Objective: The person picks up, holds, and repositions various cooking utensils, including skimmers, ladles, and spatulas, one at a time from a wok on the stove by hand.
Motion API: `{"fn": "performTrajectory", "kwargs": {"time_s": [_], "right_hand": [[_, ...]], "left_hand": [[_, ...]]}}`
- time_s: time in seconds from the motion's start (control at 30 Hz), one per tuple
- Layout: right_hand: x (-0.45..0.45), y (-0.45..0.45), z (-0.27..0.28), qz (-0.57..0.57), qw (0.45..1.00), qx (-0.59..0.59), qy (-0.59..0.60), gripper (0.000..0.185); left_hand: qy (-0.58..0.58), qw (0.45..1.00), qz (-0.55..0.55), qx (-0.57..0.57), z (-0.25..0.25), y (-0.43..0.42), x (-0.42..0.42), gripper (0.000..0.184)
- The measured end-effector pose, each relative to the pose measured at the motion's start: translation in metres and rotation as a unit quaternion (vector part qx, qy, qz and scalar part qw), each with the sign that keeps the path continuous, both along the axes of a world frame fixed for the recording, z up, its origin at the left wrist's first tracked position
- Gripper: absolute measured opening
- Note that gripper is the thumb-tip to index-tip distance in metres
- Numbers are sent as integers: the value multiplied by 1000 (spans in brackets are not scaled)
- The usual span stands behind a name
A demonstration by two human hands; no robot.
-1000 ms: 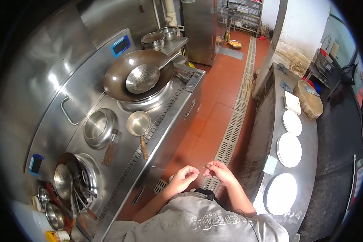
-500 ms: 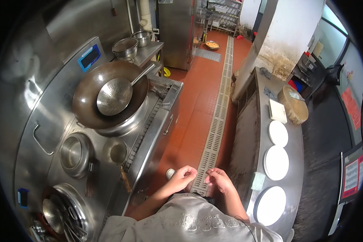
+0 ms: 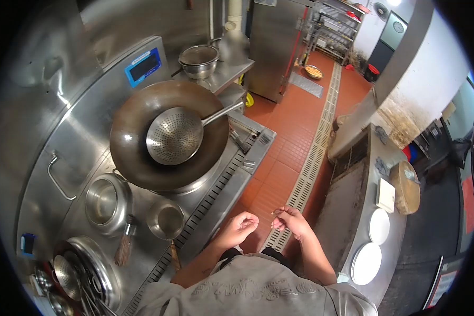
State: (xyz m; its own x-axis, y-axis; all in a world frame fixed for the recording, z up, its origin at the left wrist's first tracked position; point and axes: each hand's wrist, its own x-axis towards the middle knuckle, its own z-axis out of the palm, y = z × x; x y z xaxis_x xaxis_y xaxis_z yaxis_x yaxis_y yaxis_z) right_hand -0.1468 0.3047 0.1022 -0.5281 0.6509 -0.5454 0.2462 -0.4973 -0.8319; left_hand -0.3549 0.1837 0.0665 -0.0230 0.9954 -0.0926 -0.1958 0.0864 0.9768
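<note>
My left hand is held in front of my body with its fingers curled together; I see nothing in it. A short gap to its right, my right hand is also loosely closed, its fingers bent toward the thumb, with nothing visible in them. Neither hand touches anything. Nearest on the left is a small metal ladle-like pot with a wooden handle on the stove top. Beyond it, a large wok sits on the burner, holding a perforated strainer whose handle points right.
On the stove stand a metal pot, a brush and, at lower left, several nested utensils. To the right, a counter holds white plates, a pale rectangular block and a round wooden chopping block. A floor drain runs between.
My view has turned left and moved nearer the stove, so the wok looks larger and the plates sit lower. Both hands stay curled in front of me.
</note>
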Motion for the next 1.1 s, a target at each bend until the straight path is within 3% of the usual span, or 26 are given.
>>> {"fn": "performTrajectory", "kwargs": {"time_s": [0.1, 0.43, 0.67, 0.83, 0.97, 1.0, 1.1], "right_hand": [[-27, 24, -5, 35, 999, 6, -9, 24], [-120, 138, -14, 159, 986, 45, 30, 26], [-208, 251, -12, 149, 978, 144, 38, 35], [-248, 318, -8, 115, 977, 177, 37, 45], [-273, 349, -12, 87, 945, 310, 59, 54], [-281, 357, -21, 73, 914, 387, 96, 55], [-295, 381, -33, 131, 870, 474, 33, 50]], "left_hand": [[-44, 998, 35, 1, 0, 4, -20, 15], [-9, 982, 168, -82, -3, 11, -54, 19], [1, 944, 318, -90, 8, 57, -61, 21], [-6, 934, 340, -106, 24, 106, -50, 20], [10, 923, 366, -122, 28, 129, -46, 19], [2, 918, 379, -118, 25, 131, -44, 19], [-20, 903, 412, -116, 15, 136, -37, 19]]}}
